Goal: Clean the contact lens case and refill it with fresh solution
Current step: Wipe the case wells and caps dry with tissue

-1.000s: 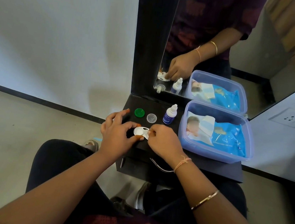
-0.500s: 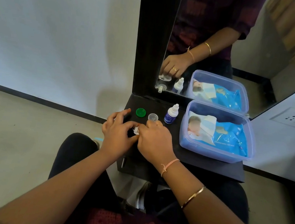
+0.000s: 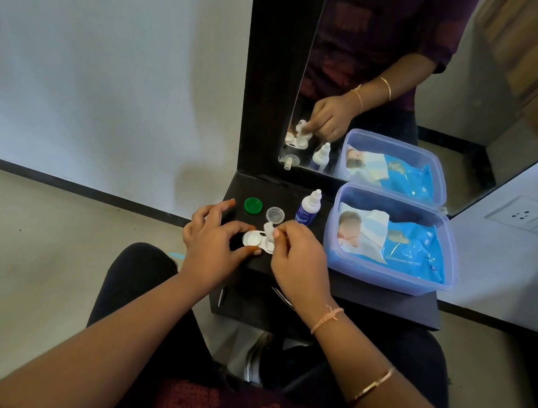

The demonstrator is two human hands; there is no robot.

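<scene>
Lifting: right hand [image 3: 298, 258], laid over the lens case [image 3: 253, 238] half a second ago, now raised, its fingers pinching a white tissue wad [image 3: 269, 229] just above the right well. Left hand [image 3: 212, 244] fingers pinch the case against the bench [image 3: 384, 306]. Wiping probably nearly done; refill pending. Bottle [image 3: 307, 208] label, beyond the right fingers: unreadable.
</scene>
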